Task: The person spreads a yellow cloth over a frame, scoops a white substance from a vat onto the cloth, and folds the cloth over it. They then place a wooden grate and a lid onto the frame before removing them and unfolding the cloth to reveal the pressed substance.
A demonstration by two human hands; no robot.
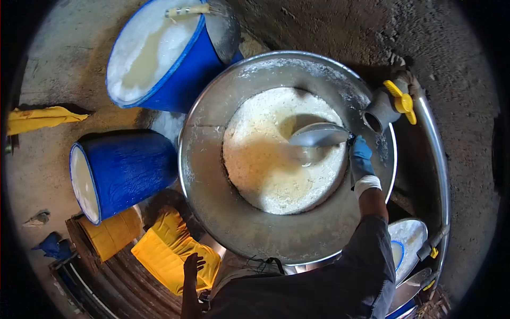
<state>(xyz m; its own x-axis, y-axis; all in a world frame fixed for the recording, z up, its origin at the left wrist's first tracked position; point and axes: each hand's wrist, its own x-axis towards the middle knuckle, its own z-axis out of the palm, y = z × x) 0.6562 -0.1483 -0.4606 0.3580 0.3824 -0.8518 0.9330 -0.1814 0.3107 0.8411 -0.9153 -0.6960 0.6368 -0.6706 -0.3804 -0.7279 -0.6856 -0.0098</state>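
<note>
Wearing a blue glove, my right hand (362, 150) is closed around the handle end of a metal scoop (320, 135). The scoop's broad bowl is tilted over the pale, frothy mass (276, 181) inside a large round metal vat (276, 234). Most of the handle is hidden by the glove. My left hand (193, 264) is bare and hangs low beside my body, fingers spread, with nothing in it. It is nearest to a yellow cloth (164, 247) below the vat's rim.
Two blue barrels (183, 80) (130, 170) with whitish liquid stand left of the vat. A brush (188, 10) lies across the upper barrel's rim. To the right, a pipe outlet (378, 112) with a yellow valve handle (400, 101) overhangs the vat beside a metal pipe (436, 154).
</note>
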